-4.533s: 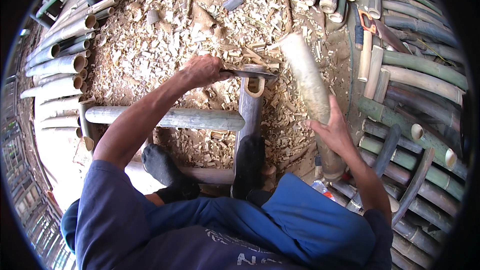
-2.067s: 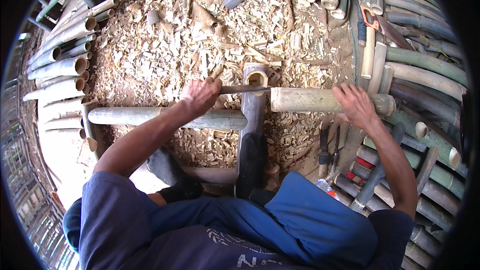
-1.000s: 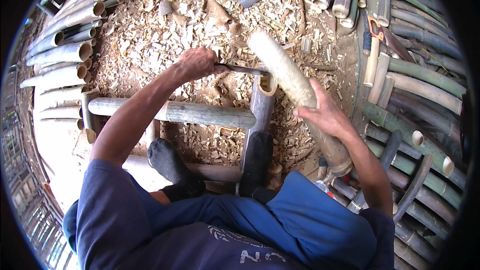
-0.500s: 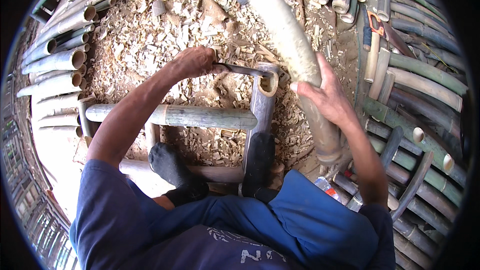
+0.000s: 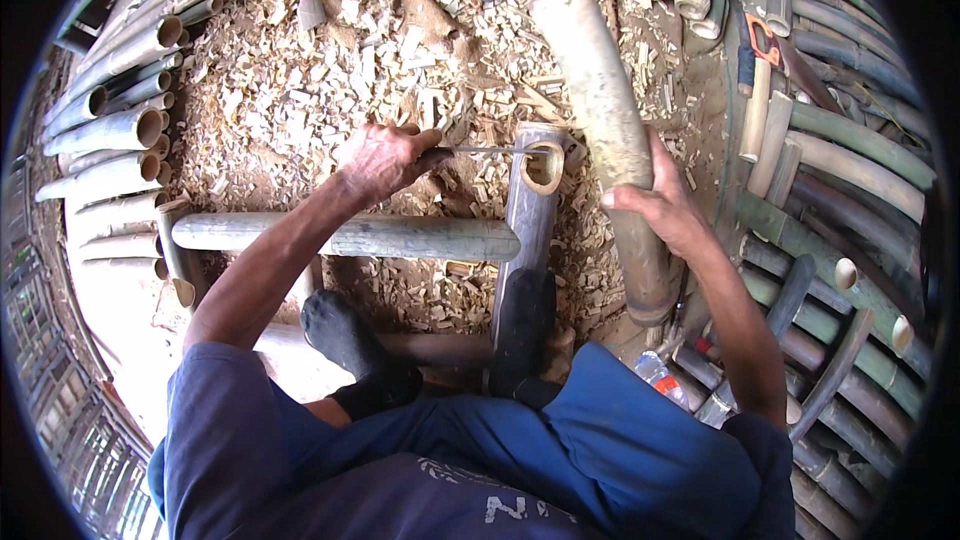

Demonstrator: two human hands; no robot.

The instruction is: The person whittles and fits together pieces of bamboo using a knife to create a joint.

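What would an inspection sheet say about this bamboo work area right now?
Surface: ground covered in bamboo chips.
Job's things: thick bamboo pole; blade resting across hollow upright bamboo stub.
Clutter: cut bamboo tubes stacked left, poles piled right, plastic bottle.
Hands: left hand grips blade handle; right hand grips thick pole.
Cables: nothing seen.
Surroundings: horizontal bamboo rail; dark socked feet on frame.

Two hands (image 5: 380, 158) (image 5: 665, 205), one blade (image 5: 490, 150), two feet (image 5: 345, 335) (image 5: 522, 325).
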